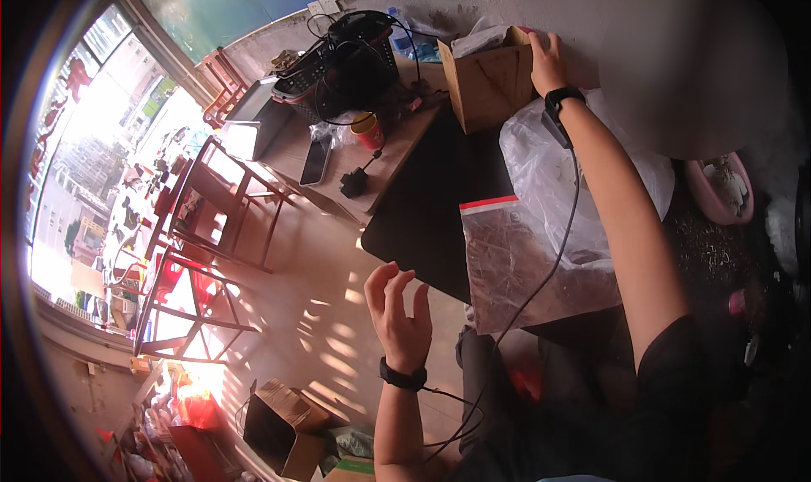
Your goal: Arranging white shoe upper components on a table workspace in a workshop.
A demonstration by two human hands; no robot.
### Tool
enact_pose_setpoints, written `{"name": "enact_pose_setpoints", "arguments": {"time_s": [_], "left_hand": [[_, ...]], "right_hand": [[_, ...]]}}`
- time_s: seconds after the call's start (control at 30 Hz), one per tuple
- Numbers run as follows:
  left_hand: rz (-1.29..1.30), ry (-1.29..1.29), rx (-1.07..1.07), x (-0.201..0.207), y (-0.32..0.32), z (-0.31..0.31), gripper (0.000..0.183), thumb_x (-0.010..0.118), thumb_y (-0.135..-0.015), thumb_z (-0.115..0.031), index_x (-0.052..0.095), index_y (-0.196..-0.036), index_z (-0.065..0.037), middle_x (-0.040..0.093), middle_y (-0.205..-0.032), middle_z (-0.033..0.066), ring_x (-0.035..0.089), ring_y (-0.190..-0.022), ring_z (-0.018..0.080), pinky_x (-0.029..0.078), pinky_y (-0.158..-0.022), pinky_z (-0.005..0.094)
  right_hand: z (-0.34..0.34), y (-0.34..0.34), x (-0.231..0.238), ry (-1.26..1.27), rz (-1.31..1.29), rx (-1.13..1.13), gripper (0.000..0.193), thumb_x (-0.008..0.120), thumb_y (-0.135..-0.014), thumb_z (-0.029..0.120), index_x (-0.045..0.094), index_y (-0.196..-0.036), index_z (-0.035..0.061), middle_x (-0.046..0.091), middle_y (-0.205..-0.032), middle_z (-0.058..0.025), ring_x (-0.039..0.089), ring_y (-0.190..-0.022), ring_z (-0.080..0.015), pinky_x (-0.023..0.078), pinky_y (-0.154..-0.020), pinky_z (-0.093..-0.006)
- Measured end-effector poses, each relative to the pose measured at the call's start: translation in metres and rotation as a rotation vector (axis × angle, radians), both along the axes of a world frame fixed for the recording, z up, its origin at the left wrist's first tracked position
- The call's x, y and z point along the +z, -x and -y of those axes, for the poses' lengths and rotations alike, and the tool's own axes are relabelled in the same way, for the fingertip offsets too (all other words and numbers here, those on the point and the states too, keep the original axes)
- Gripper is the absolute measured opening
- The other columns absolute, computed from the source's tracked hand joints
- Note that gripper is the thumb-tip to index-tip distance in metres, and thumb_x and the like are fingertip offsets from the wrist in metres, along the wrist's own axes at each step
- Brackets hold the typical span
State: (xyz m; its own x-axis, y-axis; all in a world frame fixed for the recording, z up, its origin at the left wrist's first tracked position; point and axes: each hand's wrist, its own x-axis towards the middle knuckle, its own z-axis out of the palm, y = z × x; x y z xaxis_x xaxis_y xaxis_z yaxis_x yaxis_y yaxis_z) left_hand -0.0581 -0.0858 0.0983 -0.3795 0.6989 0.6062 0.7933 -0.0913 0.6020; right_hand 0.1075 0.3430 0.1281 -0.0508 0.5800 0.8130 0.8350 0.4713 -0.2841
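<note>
My right hand (548, 66) reaches far forward to the right edge of an open brown cardboard box (485, 89), gripping its upper corner. Some fingers are hidden behind the box. Crumpled clear plastic (480, 41) sticks out of its top. Under my right forearm lie a white translucent plastic bag (541, 157) and a clear zip bag with a red strip (515, 266). My left hand (400, 321) hangs in the air over the floor, left of the zip bag, fingers apart and slightly curled, holding nothing. Both wrists wear black bands, with a black cable from each.
On the wooden table (283, 157) stand a black basket (372, 55), a red-yellow paper cup (367, 131), a phone (316, 161) and a black adapter (355, 182). Wooden chairs (207, 203) stand left by the bright window. An open carton (283, 423) is at lower left, a pink basin (721, 188) at right.
</note>
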Motion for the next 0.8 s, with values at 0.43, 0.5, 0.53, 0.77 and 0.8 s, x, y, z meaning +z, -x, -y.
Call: {"name": "enact_pose_setpoints", "arguments": {"time_s": [0.43, 0.5, 0.53, 0.77, 0.8], "left_hand": [[-0.051, 0.578, -0.179, -0.088, -0.010, 0.103, 0.028, 0.069, -0.072, -0.015, 0.058, -0.095, -0.004, 0.054, -0.105, 0.0140, 0.053, -0.097, 0.0324, 0.044, -0.082, 0.0385], [0.039, 0.721, -0.204, -0.113, -0.012, 0.122, 0.030, 0.068, -0.074, -0.023, 0.059, -0.097, -0.007, 0.056, -0.103, 0.0119, 0.053, -0.099, 0.0306, 0.042, -0.083, 0.0395], [0.010, 0.773, -0.166, -0.126, -0.015, 0.131, 0.031, 0.068, -0.074, -0.026, 0.059, -0.098, -0.009, 0.056, -0.104, 0.0102, 0.053, -0.100, 0.0291, 0.037, -0.087, 0.0431], [0.053, 0.918, -0.118, -0.199, -0.055, 0.181, 0.038, 0.065, -0.076, -0.035, 0.056, -0.105, -0.012, 0.054, -0.107, 0.0105, 0.051, -0.103, 0.0291, 0.034, -0.089, 0.0433], [0.041, 0.938, -0.112, -0.206, -0.063, 0.187, 0.042, 0.065, -0.076, -0.036, 0.055, -0.108, -0.011, 0.051, -0.111, 0.0127, 0.049, -0.104, 0.0308, 0.034, -0.089, 0.0436]], "right_hand": [[0.319, 0.008, 0.036, 1.074, -0.090, 1.037, 0.020, 0.059, -0.086, 0.019, 0.060, -0.097, 0.0023, 0.061, -0.082, -0.0009, 0.056, -0.072, -0.0077, 0.044, -0.062, -0.0218], [0.364, 0.011, 0.012, 1.162, -0.057, 1.131, 0.018, 0.060, -0.084, 0.016, 0.061, -0.094, 0.0014, 0.063, -0.082, -0.0038, 0.057, -0.073, -0.0102, 0.045, -0.064, -0.0239], [0.384, 0.009, -0.002, 1.143, -0.049, 1.139, 0.017, 0.061, -0.083, 0.016, 0.061, -0.093, 0.0013, 0.063, -0.081, -0.0060, 0.058, -0.073, -0.0117, 0.045, -0.065, -0.0250], [0.458, -0.020, -0.145, 1.124, 0.217, 1.000, 0.016, 0.060, -0.078, 0.013, 0.061, -0.089, 0.0018, 0.063, -0.080, -0.0130, 0.061, -0.072, -0.0266, 0.048, -0.066, -0.0339], [0.459, -0.026, -0.169, 1.207, 0.201, 0.994, 0.015, 0.060, -0.078, 0.014, 0.060, -0.087, 0.0015, 0.063, -0.079, -0.0134, 0.061, -0.073, -0.0276, 0.048, -0.066, -0.0353]]}}
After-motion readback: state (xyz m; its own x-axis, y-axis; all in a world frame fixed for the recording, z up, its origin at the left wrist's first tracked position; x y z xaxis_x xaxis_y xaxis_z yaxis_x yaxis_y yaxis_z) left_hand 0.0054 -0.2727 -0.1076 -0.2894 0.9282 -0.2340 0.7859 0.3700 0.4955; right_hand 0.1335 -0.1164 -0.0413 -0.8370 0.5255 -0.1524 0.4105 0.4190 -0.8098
